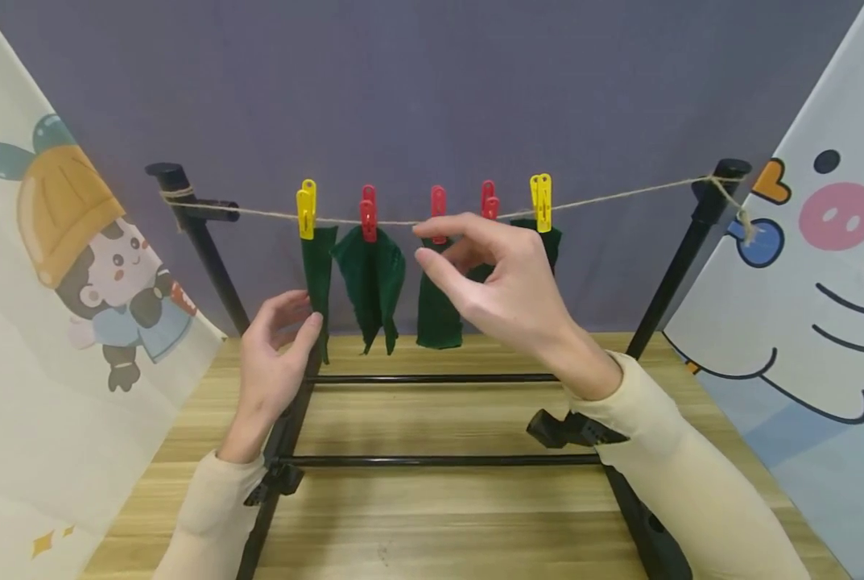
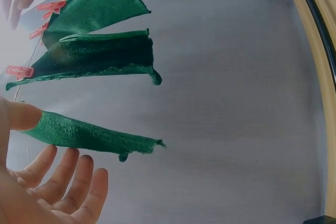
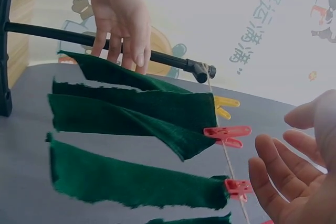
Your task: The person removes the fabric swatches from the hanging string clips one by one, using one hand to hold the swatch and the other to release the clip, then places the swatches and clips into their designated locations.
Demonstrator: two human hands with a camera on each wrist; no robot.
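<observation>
Strips of dark green cloth hang from a twine line (image 1: 258, 213), held by yellow and red clothespins. My left hand (image 1: 275, 354) is beside the leftmost cloth (image 1: 319, 266), fingers loosely spread. In the left wrist view, its thumb overlaps the upper part of that cloth (image 2: 94, 135). A yellow clothespin (image 1: 306, 211) grips this cloth's top. My right hand (image 1: 504, 282) hovers in front of the line with thumb and fingers apart, holding nothing. It partly hides the cloths behind it, near a red clothespin (image 1: 439, 201). Beside it, a yellow clothespin (image 1: 543, 203) clips the rightmost cloth (image 1: 556, 246).
Black posts, the left one (image 1: 214, 262) and the right one (image 1: 667, 282), carry the twine. Black crossbars (image 1: 439, 461) run low over the wooden table (image 1: 432, 524). A grey backdrop (image 1: 432, 97) stands behind, with cartoon-printed panels (image 1: 26, 362) at both sides.
</observation>
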